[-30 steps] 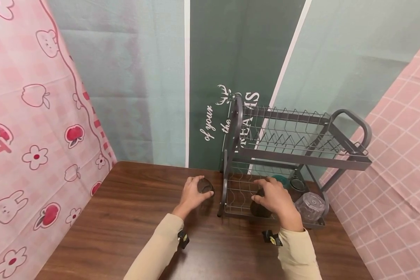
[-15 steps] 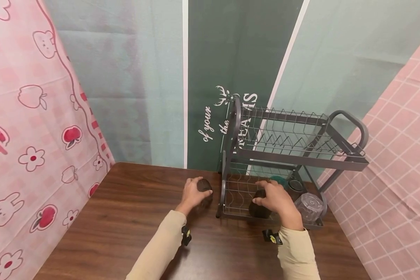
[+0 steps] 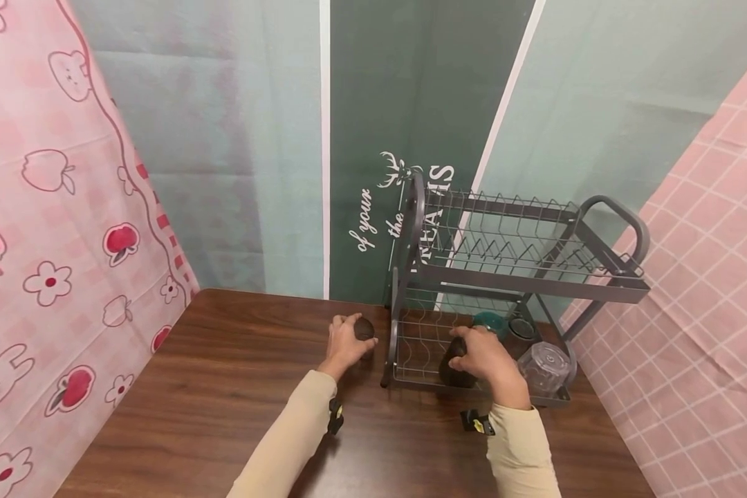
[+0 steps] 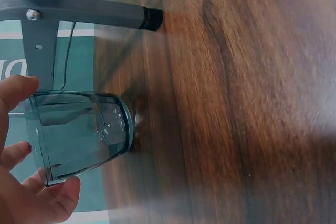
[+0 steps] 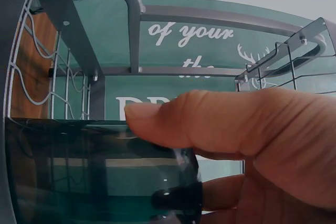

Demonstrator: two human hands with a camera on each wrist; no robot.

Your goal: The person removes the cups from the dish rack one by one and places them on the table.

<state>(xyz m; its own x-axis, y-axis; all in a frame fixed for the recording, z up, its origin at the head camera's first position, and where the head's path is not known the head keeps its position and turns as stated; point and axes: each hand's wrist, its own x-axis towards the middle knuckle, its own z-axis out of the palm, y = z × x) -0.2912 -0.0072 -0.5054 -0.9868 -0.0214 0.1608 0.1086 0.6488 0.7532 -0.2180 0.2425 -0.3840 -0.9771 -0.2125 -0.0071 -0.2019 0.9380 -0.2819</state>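
Note:
My left hand (image 3: 347, 342) grips a clear drinking glass (image 4: 79, 137) near its wide rim, left of the dish rack. The glass is upright, its thick base low over the tabletop in the left wrist view. Inside the rack's lower tier, my right hand (image 3: 485, 356) holds a dark tinted glass (image 3: 456, 366) at its upper end. The right wrist view shows the thumb along the side of this dark glass (image 5: 100, 177), with fingers on its far side. That glass stands at the front of the lower tier.
The two-tier grey dish rack (image 3: 535, 282) stands on the wooden table (image 3: 243, 373). Its lower tier also holds a teal glass (image 3: 489, 322), a smaller clear glass (image 3: 523, 328) and a clear faceted cup (image 3: 543, 370). Printed curtains hang behind and at both sides.
My left hand has moved slightly right, closer to the rack, with its glass. The right hand stays on the dark glass; the teal glass behind it shows more. The head view has shifted a little.

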